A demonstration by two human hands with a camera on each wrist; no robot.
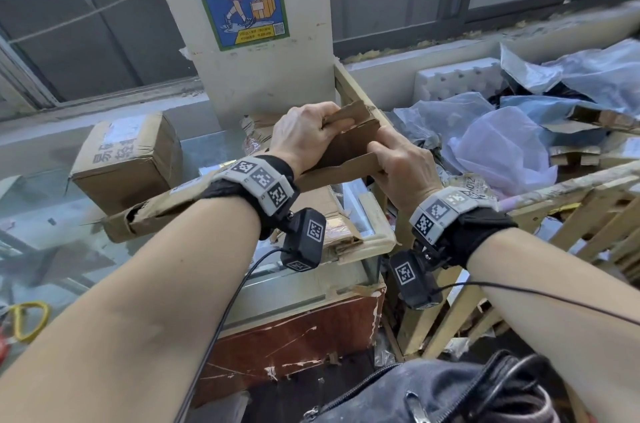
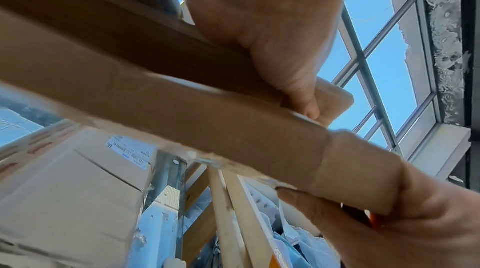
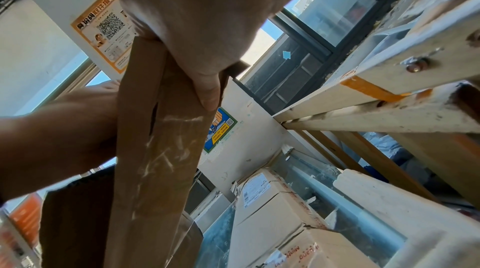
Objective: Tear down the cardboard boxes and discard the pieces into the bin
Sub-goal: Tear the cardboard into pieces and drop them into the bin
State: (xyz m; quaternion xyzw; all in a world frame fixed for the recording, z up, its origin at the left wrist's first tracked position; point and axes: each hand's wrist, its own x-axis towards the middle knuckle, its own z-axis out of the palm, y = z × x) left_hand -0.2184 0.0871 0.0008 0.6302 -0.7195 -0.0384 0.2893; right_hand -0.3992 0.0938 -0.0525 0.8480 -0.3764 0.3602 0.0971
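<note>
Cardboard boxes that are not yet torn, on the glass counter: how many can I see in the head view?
1: the taped box stands at the counter's left. Both hands grip a torn cardboard piece; flattened cardboard lies under the left wrist. More may be hidden.

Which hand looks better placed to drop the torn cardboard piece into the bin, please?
Probably the right hand. Both hands grip the cardboard piece, but the right one is nearer the wooden-framed bin of plastic and scraps on that side, while the left hand is over the glass counter.
</note>
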